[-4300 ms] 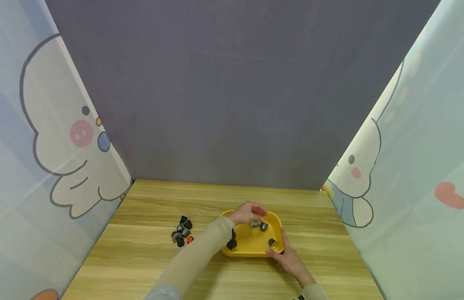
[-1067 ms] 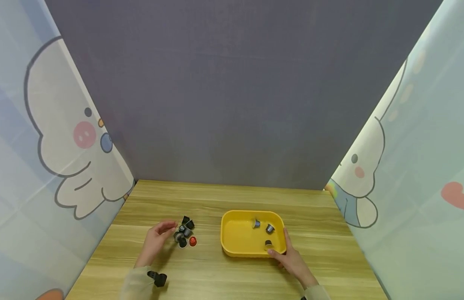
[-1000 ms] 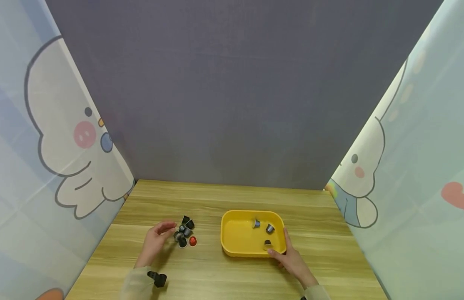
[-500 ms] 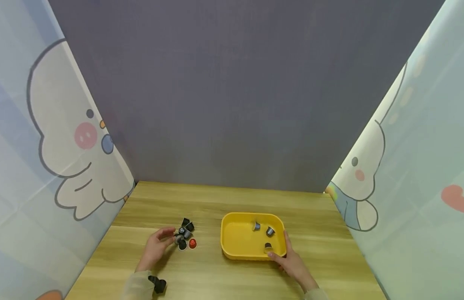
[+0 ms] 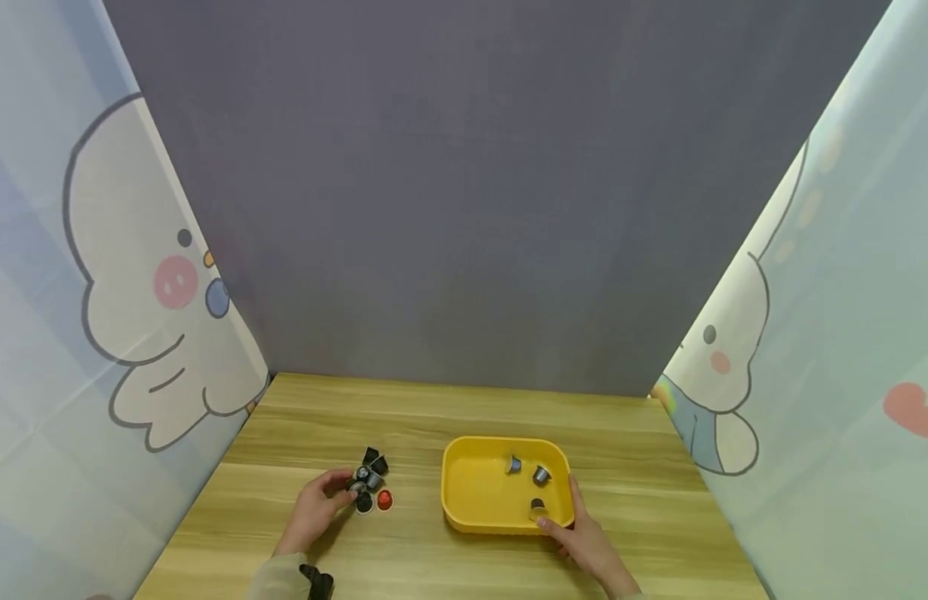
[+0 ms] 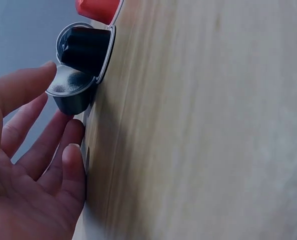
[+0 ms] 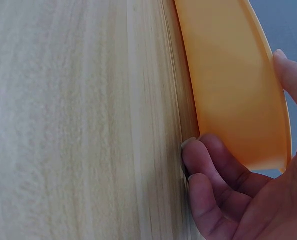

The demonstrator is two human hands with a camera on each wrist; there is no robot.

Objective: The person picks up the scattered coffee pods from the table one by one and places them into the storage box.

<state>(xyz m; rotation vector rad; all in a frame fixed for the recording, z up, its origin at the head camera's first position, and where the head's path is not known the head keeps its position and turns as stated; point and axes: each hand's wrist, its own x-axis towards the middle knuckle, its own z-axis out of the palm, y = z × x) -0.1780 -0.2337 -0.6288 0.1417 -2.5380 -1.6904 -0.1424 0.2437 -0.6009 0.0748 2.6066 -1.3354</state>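
My left hand [image 5: 314, 508] is at a small cluster of coffee capsules on the table. In the left wrist view its thumb reaches the edge of a silver-lidded dark capsule [image 6: 71, 90], while the fairly straight fingers pass behind and below it. A black capsule [image 6: 86, 50] leans against that one, and a red capsule [image 5: 385, 500] lies at the cluster's right. My right hand [image 5: 587, 546] grips the near right corner of a yellow tray [image 5: 471, 527], thumb at the rim and other fingers curled against the outer wall. Three capsules, one of them grey [image 5: 541, 475], lie inside the tray.
The wood-grain table [image 5: 419, 567] carries the cluster on the left and the tray right of centre. A dark grey backdrop [image 5: 464, 208] rises behind it. Curtains with cartoon figures, such as the left curtain [image 5: 29, 333], flank both sides.
Over four seconds ago my left hand was above the tray; since then it has gone to the cluster. Lately its thumb has moved closer to the capsules. The right hand stays on the tray.
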